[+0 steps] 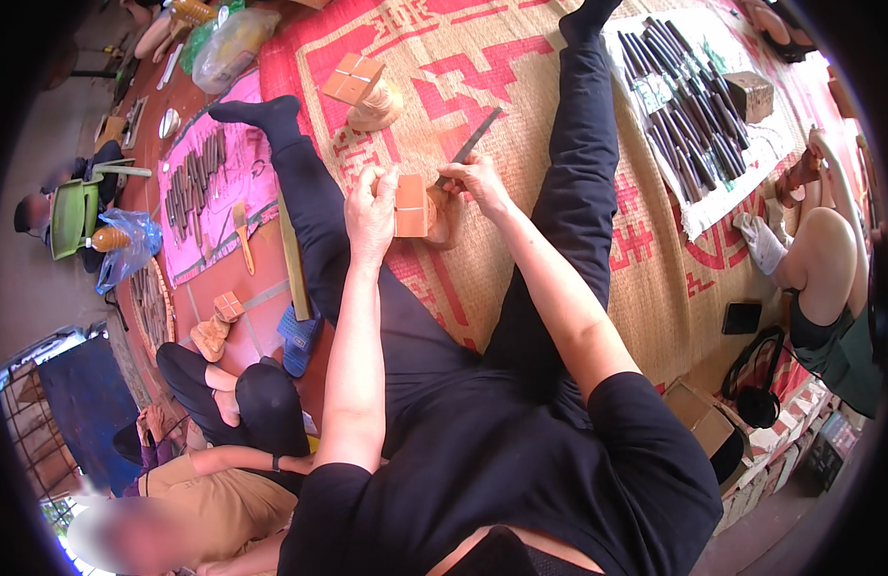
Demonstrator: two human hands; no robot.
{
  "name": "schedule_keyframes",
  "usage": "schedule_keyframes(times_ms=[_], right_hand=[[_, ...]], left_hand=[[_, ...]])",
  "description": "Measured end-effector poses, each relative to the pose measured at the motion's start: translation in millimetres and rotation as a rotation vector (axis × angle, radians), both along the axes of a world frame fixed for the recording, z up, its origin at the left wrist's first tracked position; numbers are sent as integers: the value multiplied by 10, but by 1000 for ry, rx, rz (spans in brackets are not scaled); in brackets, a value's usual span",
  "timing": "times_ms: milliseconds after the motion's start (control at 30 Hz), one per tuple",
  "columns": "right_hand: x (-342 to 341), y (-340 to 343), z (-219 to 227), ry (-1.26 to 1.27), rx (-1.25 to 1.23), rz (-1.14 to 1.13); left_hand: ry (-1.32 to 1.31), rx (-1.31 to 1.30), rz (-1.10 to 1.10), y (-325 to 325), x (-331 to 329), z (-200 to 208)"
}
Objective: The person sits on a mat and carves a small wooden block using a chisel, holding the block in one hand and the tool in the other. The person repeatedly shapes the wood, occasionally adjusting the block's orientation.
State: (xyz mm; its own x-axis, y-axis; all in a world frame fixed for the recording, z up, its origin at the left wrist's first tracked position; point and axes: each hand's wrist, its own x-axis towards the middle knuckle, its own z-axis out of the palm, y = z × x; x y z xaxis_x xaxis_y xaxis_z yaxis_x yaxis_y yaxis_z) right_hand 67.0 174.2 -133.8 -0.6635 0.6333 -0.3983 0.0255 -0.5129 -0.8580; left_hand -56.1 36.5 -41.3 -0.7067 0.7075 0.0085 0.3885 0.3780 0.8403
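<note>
My left hand [370, 213] is closed around the side of an orange-brown wooden block [412, 206] with a pale line across its top face. The block has a lighter, carved lower part [448, 219], partly hidden under it. My right hand [478, 182] grips a dark, narrow chisel-like tool [480, 132], one end pointing up and away. Its other end comes close to the block's right edge; whether they touch I cannot tell. Farther off on the mat stands a similar wooden piece [375, 104], with a square top and rounded carved base.
My legs stretch out over the patterned red-and-straw mat [521, 72]. Many dark tools [689, 110] lie on a white cloth at right, beside a wooden block [750, 96]. More tools [196, 182] and a brush [242, 237] are on a pink cloth at left. People sit on both sides.
</note>
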Motion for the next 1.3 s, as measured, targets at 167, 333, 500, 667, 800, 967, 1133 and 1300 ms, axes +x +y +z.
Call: schedule_keyframes(times_ms=[167, 333, 500, 667, 800, 967, 1133, 1300], right_hand=[[-57, -34, -188, -86, 103, -22], [-9, 3, -44, -142, 14, -130], [-145, -75, -142, 17, 85, -104], [-63, 66, -255, -229, 130, -110], [-174, -76, -162, 0, 85, -57], [-85, 11, -152, -193, 91, -113], [-176, -48, -249, 10, 115, -109], [-178, -57, -394, -92, 121, -119]], left_hand=[[14, 20, -10, 2, -17, -59], [15, 21, 3, -2, -27, -84], [-59, 55, 9, 2, -10, -43], [20, 51, -9, -14, -41, -103], [7, 75, -6, 8, 9, -27], [78, 46, 5, 6, 14, -34], [-11, 80, 5, 2, 2, -52], [16, 84, -12, 0, -12, -105]])
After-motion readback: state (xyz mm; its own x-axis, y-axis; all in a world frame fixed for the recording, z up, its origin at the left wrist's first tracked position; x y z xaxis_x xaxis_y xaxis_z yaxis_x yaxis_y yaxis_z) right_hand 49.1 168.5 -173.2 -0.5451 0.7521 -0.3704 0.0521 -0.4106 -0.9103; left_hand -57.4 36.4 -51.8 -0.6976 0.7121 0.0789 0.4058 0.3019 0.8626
